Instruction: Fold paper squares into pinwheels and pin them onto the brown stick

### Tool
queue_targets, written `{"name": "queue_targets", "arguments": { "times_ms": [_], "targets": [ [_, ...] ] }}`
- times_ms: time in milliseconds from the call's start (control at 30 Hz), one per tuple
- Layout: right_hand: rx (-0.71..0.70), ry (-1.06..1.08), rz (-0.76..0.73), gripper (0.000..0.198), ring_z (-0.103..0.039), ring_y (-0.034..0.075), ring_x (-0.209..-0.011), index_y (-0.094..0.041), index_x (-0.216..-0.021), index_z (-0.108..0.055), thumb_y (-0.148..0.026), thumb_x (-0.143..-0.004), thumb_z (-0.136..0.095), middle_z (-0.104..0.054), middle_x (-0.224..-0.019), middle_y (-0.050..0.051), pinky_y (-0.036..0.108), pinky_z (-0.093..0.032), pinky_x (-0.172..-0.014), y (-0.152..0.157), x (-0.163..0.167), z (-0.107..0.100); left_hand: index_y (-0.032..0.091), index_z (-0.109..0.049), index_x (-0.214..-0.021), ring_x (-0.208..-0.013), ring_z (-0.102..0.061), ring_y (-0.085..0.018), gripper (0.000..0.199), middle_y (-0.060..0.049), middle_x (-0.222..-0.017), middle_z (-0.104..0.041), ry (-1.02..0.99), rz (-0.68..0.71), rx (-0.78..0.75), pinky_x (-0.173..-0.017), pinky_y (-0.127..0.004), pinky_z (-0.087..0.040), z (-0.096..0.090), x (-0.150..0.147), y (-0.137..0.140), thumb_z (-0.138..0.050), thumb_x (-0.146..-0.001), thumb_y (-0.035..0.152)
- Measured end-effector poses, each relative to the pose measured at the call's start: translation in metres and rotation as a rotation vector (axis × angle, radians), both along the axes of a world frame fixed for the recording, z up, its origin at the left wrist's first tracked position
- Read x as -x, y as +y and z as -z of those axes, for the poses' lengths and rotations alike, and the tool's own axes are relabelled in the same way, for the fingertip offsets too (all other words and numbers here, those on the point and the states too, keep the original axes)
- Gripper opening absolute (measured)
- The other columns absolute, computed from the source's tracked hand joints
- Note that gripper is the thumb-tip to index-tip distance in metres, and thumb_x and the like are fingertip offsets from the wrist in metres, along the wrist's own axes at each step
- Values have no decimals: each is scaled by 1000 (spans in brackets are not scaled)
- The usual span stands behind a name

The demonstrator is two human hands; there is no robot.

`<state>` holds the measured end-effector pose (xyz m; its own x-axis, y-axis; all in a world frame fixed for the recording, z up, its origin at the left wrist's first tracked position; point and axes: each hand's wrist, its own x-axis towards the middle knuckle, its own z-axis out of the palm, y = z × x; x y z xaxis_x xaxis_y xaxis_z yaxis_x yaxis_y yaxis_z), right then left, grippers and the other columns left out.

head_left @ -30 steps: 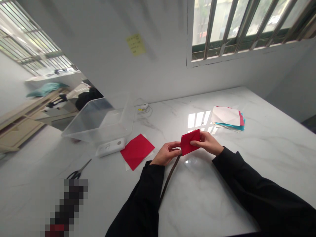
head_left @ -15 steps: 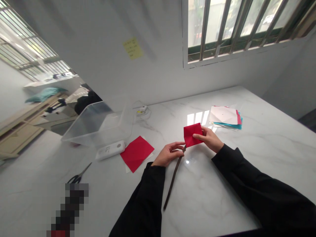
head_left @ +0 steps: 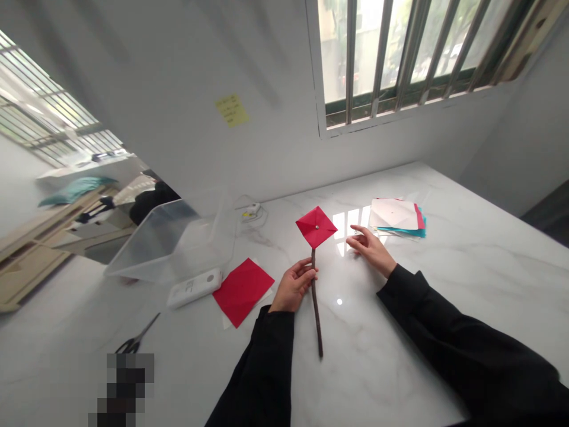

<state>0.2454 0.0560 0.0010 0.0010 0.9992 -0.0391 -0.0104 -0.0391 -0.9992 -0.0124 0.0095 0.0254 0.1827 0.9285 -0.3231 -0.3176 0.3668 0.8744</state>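
In the head view, my left hand [head_left: 296, 283] is closed around a thin brown stick [head_left: 316, 314], gripping its upper part. At the stick's top end is a folded red paper pinwheel [head_left: 316, 220], its front turned to me with a small pale pin head at the centre. My right hand [head_left: 370, 248] is to the right of the pinwheel, apart from it, with fingers spread and nothing visible between them. Left of my left hand lies a flat red paper square [head_left: 244, 290] on a white sheet.
A stack of papers [head_left: 395, 214], white, red and blue, lies at the back right. To the left are a white power bank [head_left: 195, 288], a clear plastic bin [head_left: 173, 237] and black-handled scissors [head_left: 136, 341]. A small cabled device [head_left: 252, 209] sits by the wall.
My right hand has let go of the red pinwheel and moved off to the right. The pinwheel now faces me, and the stick stands more upright in my left hand.
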Motion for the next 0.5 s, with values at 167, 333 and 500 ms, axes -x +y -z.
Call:
{"name": "queue_targets", "arguments": {
  "times_ms": [167, 333, 500],
  "targets": [
    [-131, -90, -32, 82, -58, 16, -70, -19, -150, -42, -56, -84, -72, -64, -81, 0, 32, -49, -68, -5, 4, -5, 17, -75, -106, -73, -65, -9, 55, -5, -89, -75, 7, 6, 0, -74, -21, -49, -1, -1, 0, -97, -57, 29],
    [-167, -190, -102, 53, -46, 13, -62, -19, -120, -65, -59, -86, -68, -54, -70, -3, 28, -38, -60, -9, 8, -9, 17, -75, -106, -75, -65, -11, 54, -5, -90, -74, 6, 13, -7, -75, -22, -49, 1, 1, 1, -97, -57, 28],
    [-97, -256, -218, 63, -20, 10, -55, -21, -54, -33, -69, -91, -54, -20, -56, -6, 30, -16, -54, -6, 10, 1, 18, -75, -108, -74, -64, -9, 54, -3, -90, -73, -16, 25, -3, -74, -21, -49, 2, 4, 2, -96, -59, 28]
  ]
}}
